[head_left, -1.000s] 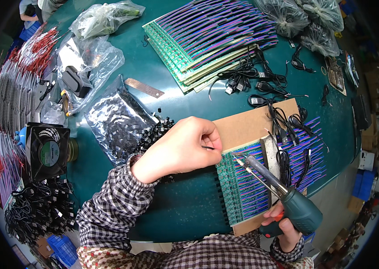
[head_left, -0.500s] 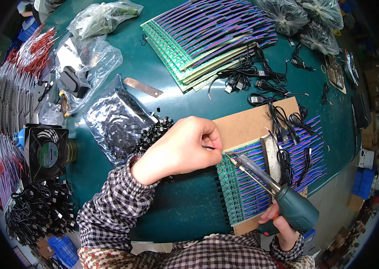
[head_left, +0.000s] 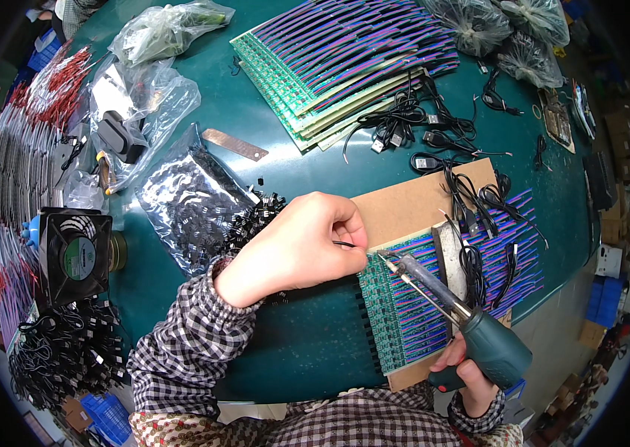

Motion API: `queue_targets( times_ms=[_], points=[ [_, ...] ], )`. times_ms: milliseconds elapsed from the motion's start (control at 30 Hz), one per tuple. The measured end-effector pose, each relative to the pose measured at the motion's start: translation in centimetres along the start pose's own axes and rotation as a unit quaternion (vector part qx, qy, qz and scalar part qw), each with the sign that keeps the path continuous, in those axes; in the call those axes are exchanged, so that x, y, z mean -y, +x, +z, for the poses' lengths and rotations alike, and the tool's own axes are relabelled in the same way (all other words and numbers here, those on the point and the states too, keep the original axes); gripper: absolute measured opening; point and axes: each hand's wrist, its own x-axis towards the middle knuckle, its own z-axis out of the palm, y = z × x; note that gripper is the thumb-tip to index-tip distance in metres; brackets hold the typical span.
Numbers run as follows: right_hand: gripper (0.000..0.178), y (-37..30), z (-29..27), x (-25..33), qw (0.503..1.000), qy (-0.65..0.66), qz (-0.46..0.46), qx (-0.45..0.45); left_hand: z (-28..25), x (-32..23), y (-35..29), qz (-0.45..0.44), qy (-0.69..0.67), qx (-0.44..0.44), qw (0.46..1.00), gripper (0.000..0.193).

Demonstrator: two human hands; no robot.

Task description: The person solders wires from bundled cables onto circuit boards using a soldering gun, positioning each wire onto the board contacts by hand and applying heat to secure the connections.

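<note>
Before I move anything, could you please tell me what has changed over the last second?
The soldering gun in the right hand has moved slightly left, closer to the left hand. Nothing was picked up or let go: the left hand still pinches the black wire, and the board lies as it did.
</note>
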Motion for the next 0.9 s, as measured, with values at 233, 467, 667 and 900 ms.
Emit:
queue_targets(
  times_ms=[233,467,667,900],
  points=[
    [0.06,0.1,0.3,0.4,1.0,-0.003,-0.009,0.002,-0.1,-0.1,0.0,0.003,0.007,0.002,1.0,0.007],
    [0.054,0.7,1.7,2.0,1.0,0.021,0.006,0.005,0.0,0.1,-0.1,0.002,-0.009,0.001,1.0,0.007],
    [0.053,0.7,1.3,2.0,0.999,0.044,-0.018,0.014,0.7,0.8,-0.6,0.006,-0.05,-0.016,0.999,0.008],
    [0.052,0.3,1.4,1.9,0.999,0.04,-0.014,0.001,4.7,1.7,-2.9,0.039,-0.045,-0.202,0.978,0.009]
  ],
)
